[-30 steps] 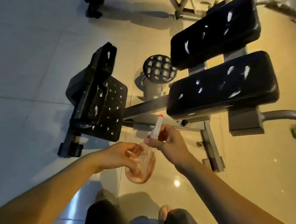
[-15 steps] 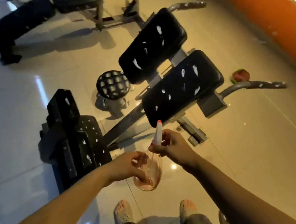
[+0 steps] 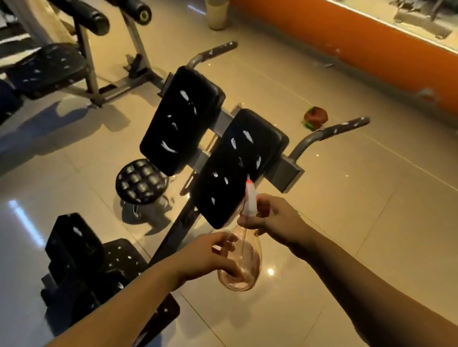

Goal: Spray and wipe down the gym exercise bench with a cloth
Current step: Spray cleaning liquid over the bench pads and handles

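I hold a clear spray bottle in front of me, above the floor. My left hand grips its round body from the left. My right hand pinches the white spray head with a red tip, which points up toward the bench. The exercise bench has two black pads: a near pad and a far pad, both flecked with white marks. A black footplate of the bench is at the left. A crumpled red and green cloth lies on the floor beyond the bench.
Grey handlebars stick out to the right of the pads. A round black stool stands left of them. Other gym machines fill the back left. An orange wall and a pale bin are at the right and back.
The view has swung up and to the right, so the bench pads now appear more centred and the orange wall shows. Both hands stay on the spray bottle.
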